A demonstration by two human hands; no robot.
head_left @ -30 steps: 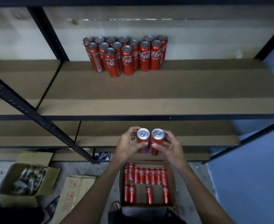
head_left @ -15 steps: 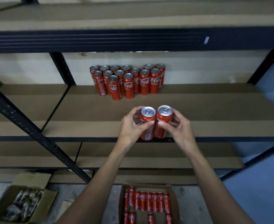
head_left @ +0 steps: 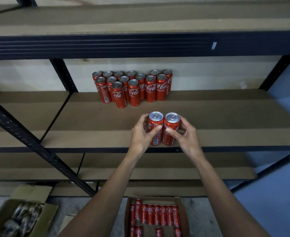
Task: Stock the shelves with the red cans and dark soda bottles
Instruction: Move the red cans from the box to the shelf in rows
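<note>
From the head camera, the left hand (head_left: pixel 140 135) curls round one upright red can (head_left: pixel 155 124), the right hand (head_left: pixel 186 135) round a second can (head_left: pixel 171 127). The two cans touch at the middle shelf's (head_left: pixel 89 120) front edge, well apart from the stocked cans (head_left: pixel 134 88) at the back.

Head-worn wide view, angled down, close to shelf (head_left: pixel 82 120)

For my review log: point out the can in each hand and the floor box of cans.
Left-hand can (head_left: pixel 156 123): head view, red side below lid.
Right-hand can (head_left: pixel 172 125): head view, red side below lid.
Box of cans (head_left: pixel 183 214): head view, right cardboard wall.
</note>
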